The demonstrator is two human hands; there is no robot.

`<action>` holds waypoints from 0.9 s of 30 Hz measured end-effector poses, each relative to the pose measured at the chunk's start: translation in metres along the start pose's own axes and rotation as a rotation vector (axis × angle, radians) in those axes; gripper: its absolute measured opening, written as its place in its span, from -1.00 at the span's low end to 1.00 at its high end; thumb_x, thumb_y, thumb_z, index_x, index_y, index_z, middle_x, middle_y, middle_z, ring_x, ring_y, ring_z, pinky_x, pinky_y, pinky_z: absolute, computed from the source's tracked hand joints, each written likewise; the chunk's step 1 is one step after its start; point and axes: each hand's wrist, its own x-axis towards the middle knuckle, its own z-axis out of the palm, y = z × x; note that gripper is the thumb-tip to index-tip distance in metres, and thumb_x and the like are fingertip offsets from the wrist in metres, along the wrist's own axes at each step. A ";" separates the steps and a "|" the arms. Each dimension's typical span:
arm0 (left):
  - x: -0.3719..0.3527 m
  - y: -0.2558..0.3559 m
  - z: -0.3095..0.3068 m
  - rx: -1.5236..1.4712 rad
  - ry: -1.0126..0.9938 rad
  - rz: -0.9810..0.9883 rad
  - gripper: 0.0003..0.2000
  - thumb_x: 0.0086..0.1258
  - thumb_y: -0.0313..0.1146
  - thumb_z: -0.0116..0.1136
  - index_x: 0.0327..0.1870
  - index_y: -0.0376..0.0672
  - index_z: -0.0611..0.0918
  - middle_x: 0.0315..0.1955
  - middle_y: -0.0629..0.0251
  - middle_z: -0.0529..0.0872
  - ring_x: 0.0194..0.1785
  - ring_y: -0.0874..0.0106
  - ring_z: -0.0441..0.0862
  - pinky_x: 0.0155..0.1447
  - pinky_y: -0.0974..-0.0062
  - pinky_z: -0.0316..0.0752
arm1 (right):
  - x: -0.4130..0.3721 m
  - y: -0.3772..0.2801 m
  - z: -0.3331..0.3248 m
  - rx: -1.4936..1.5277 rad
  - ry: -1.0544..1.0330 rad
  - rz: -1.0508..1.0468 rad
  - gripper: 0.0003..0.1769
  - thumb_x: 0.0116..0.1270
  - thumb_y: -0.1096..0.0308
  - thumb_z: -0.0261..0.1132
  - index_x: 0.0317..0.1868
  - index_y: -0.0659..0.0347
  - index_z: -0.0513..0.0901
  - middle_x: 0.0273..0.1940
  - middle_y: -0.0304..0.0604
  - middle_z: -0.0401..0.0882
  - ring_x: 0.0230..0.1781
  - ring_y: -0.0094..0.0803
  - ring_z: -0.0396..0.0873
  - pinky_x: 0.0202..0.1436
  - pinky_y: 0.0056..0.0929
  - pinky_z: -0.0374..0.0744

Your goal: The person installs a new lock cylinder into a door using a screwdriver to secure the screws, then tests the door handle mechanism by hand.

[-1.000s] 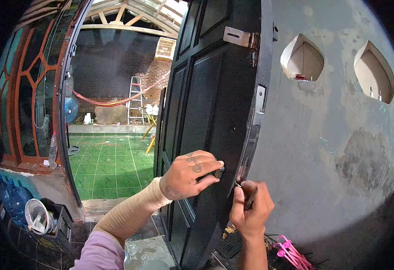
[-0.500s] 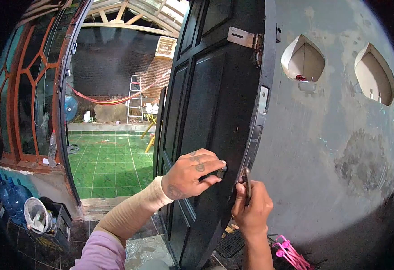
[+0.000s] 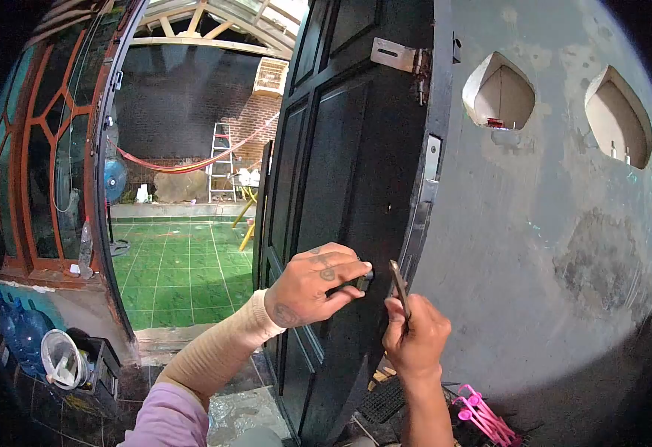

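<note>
A dark panelled door (image 3: 341,164) stands ajar before me, its edge turned my way. Against its face, my left hand (image 3: 315,283) pinches a small metal piece (image 3: 367,279) between thumb and fingertips; most of the piece is hidden by the fingers. My right hand (image 3: 417,335) is wrapped around a slim metal hand tool (image 3: 399,283), its tip pointing up beside the door's edge and close to the left fingers. Higher on that edge sits a metal lock plate (image 3: 433,156). A hasp (image 3: 394,58) sticks out near the top of the door.
Beyond the doorway lies a green tiled floor (image 3: 169,268) with a ladder (image 3: 221,160) and a hammock (image 3: 184,167). Blue water bottles (image 3: 31,335) and a crate (image 3: 102,376) stand at lower left. Pink-handled items (image 3: 482,413) lie at lower right by the grey wall (image 3: 505,290).
The tool in my right hand has swung left, its tip moving from the door's edge toward the door's face. My left hand keeps its pinch on the small metal piece.
</note>
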 end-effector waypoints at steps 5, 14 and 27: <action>-0.002 -0.002 0.002 0.006 0.003 0.002 -0.53 0.04 -0.49 0.54 0.05 -0.24 0.69 -0.17 0.12 0.75 -0.07 0.13 0.74 0.01 0.30 0.67 | 0.006 -0.016 -0.006 0.062 0.076 0.031 -0.84 0.31 0.50 0.39 -0.37 0.29 0.54 -0.52 0.00 0.48 -0.60 -0.05 0.50 -0.50 -0.24 0.42; 0.000 0.001 -0.001 0.020 -0.015 -0.011 -0.53 0.04 -0.50 0.52 0.05 -0.24 0.68 -0.16 0.15 0.75 -0.07 0.15 0.74 0.01 0.32 0.67 | 0.005 -0.007 -0.003 -0.042 0.041 -0.018 -0.76 0.26 0.52 0.37 -0.43 0.22 0.42 -0.56 -0.04 0.45 -0.57 -0.05 0.52 -0.50 -0.16 0.47; 0.000 0.000 -0.001 0.019 -0.005 -0.007 -0.58 0.06 -0.52 0.51 0.01 -0.28 0.71 -0.16 0.12 0.75 -0.07 0.14 0.75 0.01 0.31 0.68 | 0.007 -0.016 -0.014 0.046 0.004 0.079 -0.76 0.22 0.47 0.46 -0.35 0.27 0.50 -0.48 0.00 0.51 -0.50 -0.01 0.56 -0.44 -0.16 0.53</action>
